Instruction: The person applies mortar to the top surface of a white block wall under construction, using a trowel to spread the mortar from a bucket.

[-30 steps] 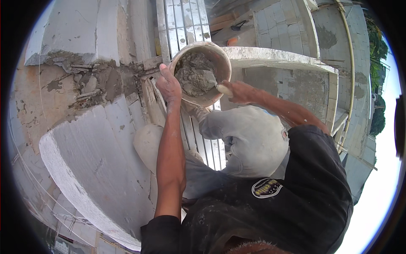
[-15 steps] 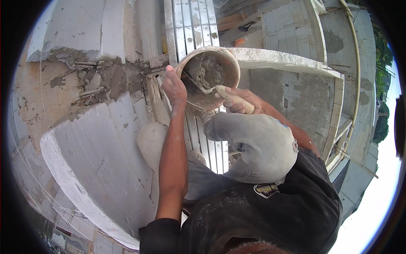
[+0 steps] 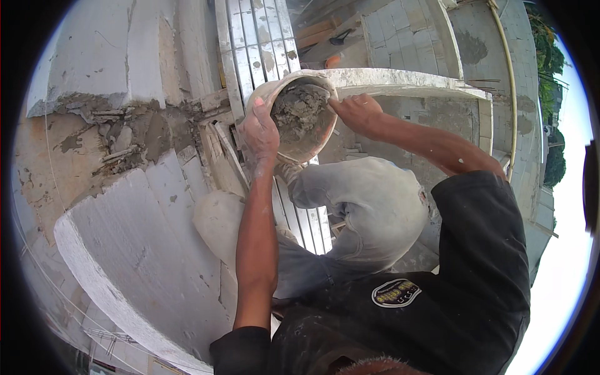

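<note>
My left hand [image 3: 261, 131] is closed on the left side of a pale, stained bucket [image 3: 270, 94]. Lumpy grey wet mortar [image 3: 299, 111] fills part of its inside. My right hand [image 3: 359, 112] is closed at the bucket's right rim; what lies inside its fingers is hidden, and no trowel can be made out. Below the bucket are my bent legs in dusty grey trousers [image 3: 369, 212], above long metal slats [image 3: 255, 44].
Broken concrete with debris [image 3: 131, 134] lies at the left, beside white blocks [image 3: 144, 250]. A narrow white ledge [image 3: 406, 81] runs to the right. Further right are a pale vertical pole [image 3: 512, 94] and trees. An orange object [image 3: 332, 60] lies beyond the bucket.
The trowel handle seen in my right hand earlier no longer shows. That hand has moved up to the rim. The bucket has shifted left and its opening looks narrower, more tilted.
</note>
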`<state>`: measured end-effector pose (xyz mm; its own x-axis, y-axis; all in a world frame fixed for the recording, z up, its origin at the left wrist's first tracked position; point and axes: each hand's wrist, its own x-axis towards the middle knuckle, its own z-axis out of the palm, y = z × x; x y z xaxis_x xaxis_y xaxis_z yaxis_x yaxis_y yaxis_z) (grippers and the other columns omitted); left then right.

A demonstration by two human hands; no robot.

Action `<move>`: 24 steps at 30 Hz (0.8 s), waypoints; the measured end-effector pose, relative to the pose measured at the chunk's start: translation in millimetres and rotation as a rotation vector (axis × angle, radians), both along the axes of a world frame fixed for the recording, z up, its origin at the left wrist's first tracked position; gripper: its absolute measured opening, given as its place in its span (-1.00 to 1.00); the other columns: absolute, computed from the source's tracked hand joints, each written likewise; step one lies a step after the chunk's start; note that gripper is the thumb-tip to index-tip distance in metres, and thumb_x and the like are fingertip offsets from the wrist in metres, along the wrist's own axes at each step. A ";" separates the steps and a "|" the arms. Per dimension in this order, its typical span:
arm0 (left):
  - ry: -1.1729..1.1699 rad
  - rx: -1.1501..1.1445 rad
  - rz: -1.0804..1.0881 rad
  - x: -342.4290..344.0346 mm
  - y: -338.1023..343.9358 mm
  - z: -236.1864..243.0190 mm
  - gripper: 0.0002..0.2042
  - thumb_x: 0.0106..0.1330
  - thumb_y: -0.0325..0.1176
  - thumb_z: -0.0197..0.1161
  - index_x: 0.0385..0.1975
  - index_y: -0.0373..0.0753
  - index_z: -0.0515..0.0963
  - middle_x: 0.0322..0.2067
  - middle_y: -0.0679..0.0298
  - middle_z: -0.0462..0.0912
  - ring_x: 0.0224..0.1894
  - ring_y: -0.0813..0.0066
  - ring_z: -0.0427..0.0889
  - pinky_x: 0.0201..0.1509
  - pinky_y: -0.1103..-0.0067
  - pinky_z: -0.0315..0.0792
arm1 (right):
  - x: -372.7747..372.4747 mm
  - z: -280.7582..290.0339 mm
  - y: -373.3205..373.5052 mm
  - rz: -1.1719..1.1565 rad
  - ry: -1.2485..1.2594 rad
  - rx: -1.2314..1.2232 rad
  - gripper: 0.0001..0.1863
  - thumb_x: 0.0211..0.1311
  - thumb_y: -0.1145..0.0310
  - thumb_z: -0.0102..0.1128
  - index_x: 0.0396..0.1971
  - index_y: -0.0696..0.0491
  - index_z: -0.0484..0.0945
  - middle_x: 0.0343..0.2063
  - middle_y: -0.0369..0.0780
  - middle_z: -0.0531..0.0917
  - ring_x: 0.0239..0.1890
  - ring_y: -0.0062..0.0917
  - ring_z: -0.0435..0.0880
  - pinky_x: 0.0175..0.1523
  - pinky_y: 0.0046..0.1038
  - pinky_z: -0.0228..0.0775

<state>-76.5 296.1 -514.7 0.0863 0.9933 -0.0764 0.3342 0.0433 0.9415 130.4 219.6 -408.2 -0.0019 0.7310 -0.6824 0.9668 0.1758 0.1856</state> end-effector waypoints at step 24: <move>-0.213 -0.122 0.211 -17.7 8.9 -12.4 -0.33 0.50 0.11 -0.22 -0.14 -0.48 0.61 -0.35 0.00 0.69 -0.29 0.22 0.60 -0.09 0.41 0.42 | -45.2 -28.3 -23.2 -2.006 1.857 -0.707 -0.76 0.29 0.33 0.15 -0.14 0.15 0.48 -0.54 -0.33 0.52 -0.65 -0.83 0.43 -0.64 -0.79 0.23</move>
